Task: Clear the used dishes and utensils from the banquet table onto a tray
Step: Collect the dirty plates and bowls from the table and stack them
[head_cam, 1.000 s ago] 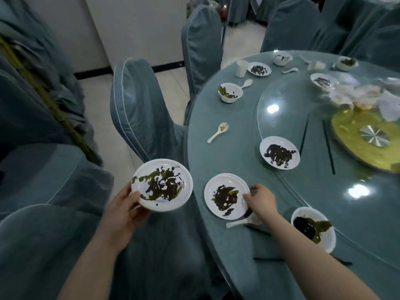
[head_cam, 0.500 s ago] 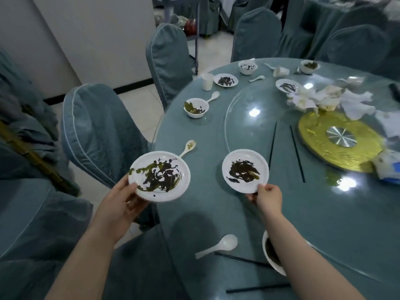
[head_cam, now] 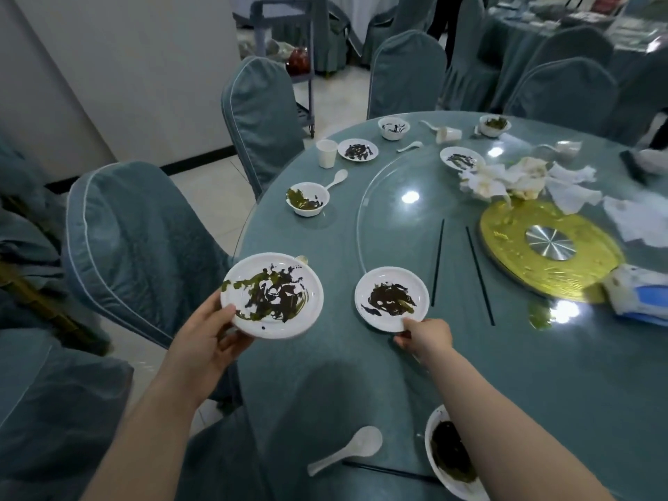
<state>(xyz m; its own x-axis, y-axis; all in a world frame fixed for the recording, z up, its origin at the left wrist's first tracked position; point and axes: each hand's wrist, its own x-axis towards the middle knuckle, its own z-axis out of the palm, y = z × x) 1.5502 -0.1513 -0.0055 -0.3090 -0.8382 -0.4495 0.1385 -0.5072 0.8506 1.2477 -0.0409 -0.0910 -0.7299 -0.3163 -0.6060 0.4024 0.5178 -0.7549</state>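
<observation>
Right hand (head_cam: 424,338) pinches near rim of small plate (head_cam: 392,298), plate just beyond fingers, on table (head_cam: 325,392). Left hand (head_cam: 213,341) holds bigger plate (head_cam: 272,295) up, off to left side, level. Likely next: small plate goes left onto big one. Both white, round, smeared dark green. No tray seen.

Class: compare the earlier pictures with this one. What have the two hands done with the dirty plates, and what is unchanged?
The right hand left the first plate near the table's edge, reached further in and now pinches the rim of another dirty plate. The left hand still holds its smeared plate up.
</observation>
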